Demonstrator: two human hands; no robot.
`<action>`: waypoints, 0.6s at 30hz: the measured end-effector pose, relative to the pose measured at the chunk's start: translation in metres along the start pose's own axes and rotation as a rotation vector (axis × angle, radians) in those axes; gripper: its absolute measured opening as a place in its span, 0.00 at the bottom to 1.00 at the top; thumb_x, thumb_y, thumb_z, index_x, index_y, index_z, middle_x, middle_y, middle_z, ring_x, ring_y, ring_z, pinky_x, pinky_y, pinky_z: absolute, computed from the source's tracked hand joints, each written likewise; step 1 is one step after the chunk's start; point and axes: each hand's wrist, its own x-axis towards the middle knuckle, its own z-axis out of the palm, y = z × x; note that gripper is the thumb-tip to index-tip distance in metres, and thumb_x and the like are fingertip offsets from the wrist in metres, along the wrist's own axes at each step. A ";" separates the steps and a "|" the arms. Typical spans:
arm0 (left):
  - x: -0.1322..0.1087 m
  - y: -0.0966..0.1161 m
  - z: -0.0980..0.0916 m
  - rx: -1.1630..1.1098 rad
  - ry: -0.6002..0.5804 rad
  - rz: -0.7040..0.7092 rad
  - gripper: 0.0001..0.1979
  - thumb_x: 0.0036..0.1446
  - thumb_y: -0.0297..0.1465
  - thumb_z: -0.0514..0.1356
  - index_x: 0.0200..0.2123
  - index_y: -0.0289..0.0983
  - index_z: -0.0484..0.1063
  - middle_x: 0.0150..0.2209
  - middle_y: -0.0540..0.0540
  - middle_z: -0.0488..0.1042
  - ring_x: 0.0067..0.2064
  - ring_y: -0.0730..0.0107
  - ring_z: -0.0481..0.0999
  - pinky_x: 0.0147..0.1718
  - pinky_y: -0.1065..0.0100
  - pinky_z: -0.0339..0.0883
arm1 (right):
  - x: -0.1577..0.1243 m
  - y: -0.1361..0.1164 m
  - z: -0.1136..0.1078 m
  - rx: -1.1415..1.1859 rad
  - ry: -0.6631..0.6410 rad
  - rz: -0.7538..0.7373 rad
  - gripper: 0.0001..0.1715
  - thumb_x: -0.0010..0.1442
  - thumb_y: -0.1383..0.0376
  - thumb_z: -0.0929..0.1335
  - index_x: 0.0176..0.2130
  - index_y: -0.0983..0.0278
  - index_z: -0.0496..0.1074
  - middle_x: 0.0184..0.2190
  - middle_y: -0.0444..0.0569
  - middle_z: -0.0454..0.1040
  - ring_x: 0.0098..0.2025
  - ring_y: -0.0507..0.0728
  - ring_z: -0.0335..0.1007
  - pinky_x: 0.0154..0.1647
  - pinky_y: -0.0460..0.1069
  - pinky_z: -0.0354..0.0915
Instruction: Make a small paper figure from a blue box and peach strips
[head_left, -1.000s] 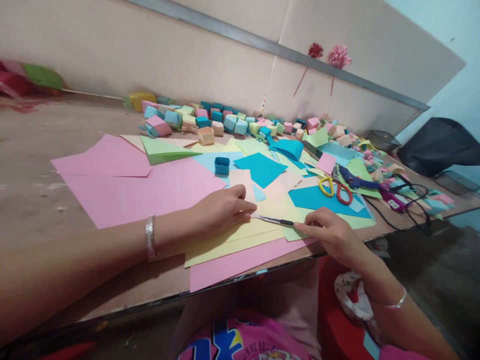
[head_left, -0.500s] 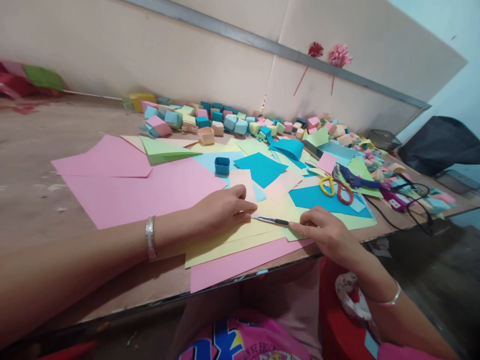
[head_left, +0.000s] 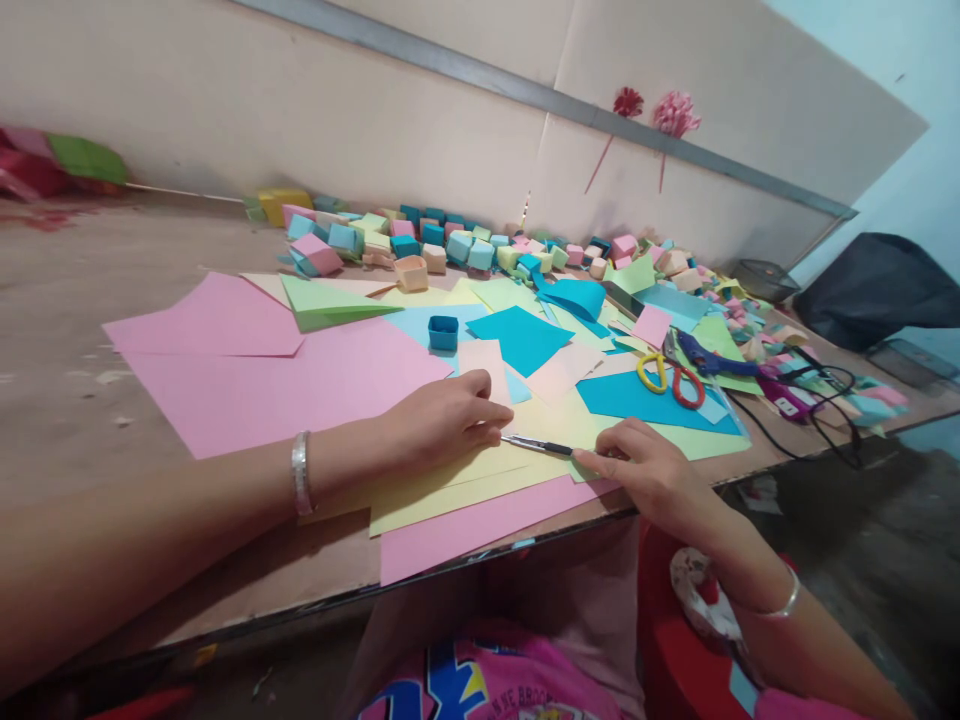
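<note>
My left hand rests on the peach and pale yellow paper, its index finger stretched out and its thumb a little apart below. A pen with a silver end and a black grip lies low over the yellow sheets, its silver end close to my left fingertips. My right hand has thumb and fingers closed at the pen's black end. Under the left fingers is a small peach paper piece. A tiny teal paper box stands beyond my left hand.
Pink sheets spread at left. Many small paper boxes line the wall. Scissors, a blue glue gun and black cable lie at right. The table's front edge runs before my lap.
My right hand and the pen have shifted slightly left, bringing the silver end nearer my left fingers. My left hand stays almost still.
</note>
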 end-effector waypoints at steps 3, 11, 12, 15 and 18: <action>0.001 -0.005 -0.002 -0.024 -0.008 0.042 0.10 0.62 0.29 0.54 0.39 0.38 0.76 0.34 0.46 0.64 0.32 0.70 0.66 0.30 0.69 0.55 | 0.002 -0.003 0.001 -0.011 -0.014 0.002 0.17 0.65 0.72 0.63 0.52 0.60 0.71 0.36 0.50 0.69 0.38 0.55 0.62 0.36 0.50 0.63; 0.003 -0.012 -0.014 -0.078 -0.127 0.134 0.10 0.62 0.29 0.53 0.40 0.39 0.75 0.38 0.45 0.64 0.32 0.71 0.65 0.33 0.69 0.58 | 0.006 -0.003 0.002 0.001 -0.006 -0.013 0.18 0.66 0.73 0.63 0.53 0.61 0.70 0.35 0.50 0.68 0.38 0.55 0.61 0.36 0.50 0.62; 0.003 -0.012 -0.014 -0.080 -0.126 0.131 0.10 0.62 0.29 0.53 0.40 0.39 0.75 0.38 0.45 0.64 0.32 0.71 0.65 0.34 0.70 0.58 | 0.007 -0.004 0.003 0.006 -0.005 -0.014 0.18 0.66 0.72 0.63 0.52 0.60 0.71 0.35 0.50 0.68 0.37 0.55 0.61 0.36 0.50 0.62; 0.003 -0.012 -0.013 -0.093 -0.110 0.134 0.12 0.63 0.29 0.53 0.41 0.39 0.76 0.37 0.45 0.64 0.33 0.71 0.65 0.34 0.70 0.59 | 0.011 -0.005 0.006 0.017 0.012 -0.022 0.17 0.66 0.72 0.63 0.51 0.60 0.71 0.35 0.50 0.68 0.37 0.54 0.61 0.36 0.50 0.62; 0.003 -0.012 -0.012 -0.095 -0.089 0.144 0.12 0.64 0.30 0.52 0.41 0.40 0.77 0.37 0.45 0.65 0.33 0.71 0.66 0.34 0.69 0.59 | 0.014 -0.007 0.008 0.017 0.028 -0.029 0.17 0.65 0.72 0.63 0.52 0.60 0.70 0.35 0.49 0.68 0.37 0.55 0.60 0.36 0.50 0.62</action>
